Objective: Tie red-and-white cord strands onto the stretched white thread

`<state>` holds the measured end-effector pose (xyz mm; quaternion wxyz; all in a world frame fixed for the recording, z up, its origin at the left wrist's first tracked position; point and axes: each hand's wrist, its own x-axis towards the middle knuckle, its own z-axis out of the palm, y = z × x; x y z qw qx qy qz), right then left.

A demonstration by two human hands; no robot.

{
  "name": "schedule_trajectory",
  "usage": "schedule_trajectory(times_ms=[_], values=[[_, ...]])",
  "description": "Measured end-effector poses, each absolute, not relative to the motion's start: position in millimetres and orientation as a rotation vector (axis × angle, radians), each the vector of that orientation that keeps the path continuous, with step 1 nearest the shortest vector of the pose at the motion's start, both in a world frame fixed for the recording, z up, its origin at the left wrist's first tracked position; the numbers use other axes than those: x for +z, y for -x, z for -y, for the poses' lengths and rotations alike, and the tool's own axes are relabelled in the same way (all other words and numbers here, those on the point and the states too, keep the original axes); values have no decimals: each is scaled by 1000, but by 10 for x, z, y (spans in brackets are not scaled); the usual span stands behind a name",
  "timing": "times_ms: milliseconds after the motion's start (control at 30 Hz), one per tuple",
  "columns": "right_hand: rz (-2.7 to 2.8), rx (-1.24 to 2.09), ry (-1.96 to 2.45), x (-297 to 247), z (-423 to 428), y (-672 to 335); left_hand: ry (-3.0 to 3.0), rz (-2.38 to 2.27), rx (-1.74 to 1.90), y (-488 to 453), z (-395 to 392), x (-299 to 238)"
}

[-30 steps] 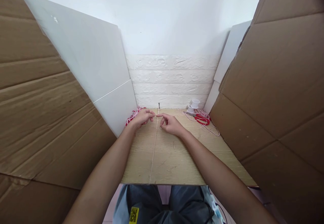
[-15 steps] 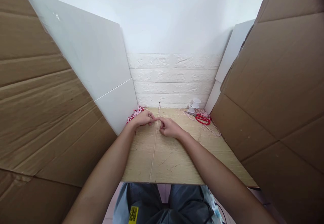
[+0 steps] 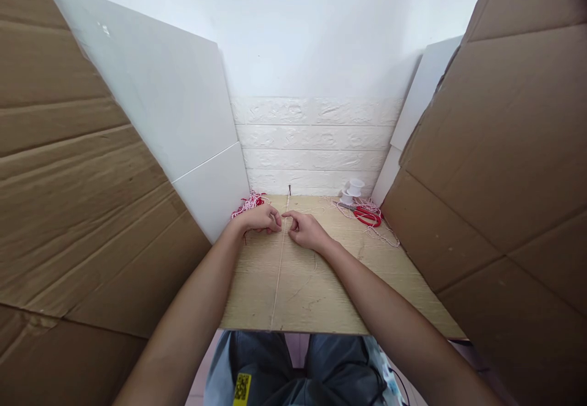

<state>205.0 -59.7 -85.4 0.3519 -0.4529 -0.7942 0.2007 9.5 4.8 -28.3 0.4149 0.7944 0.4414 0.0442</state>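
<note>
A taut pale cord (image 3: 277,284) runs from a small dark nail (image 3: 289,188) at the wall down to the table's front edge. On the cord's left side is my left hand (image 3: 262,217), its thumb and fingertips pinched together on a thin thread that crosses the cord. My right hand (image 3: 308,231) lies just to the right, index finger stretched toward the left fingertips, thumb and other fingers curled together on the thread. The fingertips of the two hands are slightly apart. A loose thin thread end (image 3: 315,263) trails below the right hand; the exact grip is too small to make out.
Red and white cords (image 3: 252,201) lie heaped behind my left hand. At the back right are red-handled scissors (image 3: 368,216), white spools (image 3: 354,187) and tangled pink-white cord (image 3: 387,238). Cardboard panels (image 3: 92,210) flank the wooden table (image 3: 330,308) on both sides.
My left fingertips have come slightly down and away from the right index fingertip, which they met before. The right hand has barely shifted.
</note>
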Motion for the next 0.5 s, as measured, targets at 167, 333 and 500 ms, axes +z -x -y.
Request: schedule_trajectory(times_ms=[167,333,500], values=[[2046,535,1184,-843,593,-2045,-2000,-1045,84,-119,-41,-289],[2001,587,1167,-852,584,-2033,-2048,-1028,45,-163,-51,-324],[1943,628,1202,-876,568,-2024,-2076,-1049,17,-200,-20,-315]])
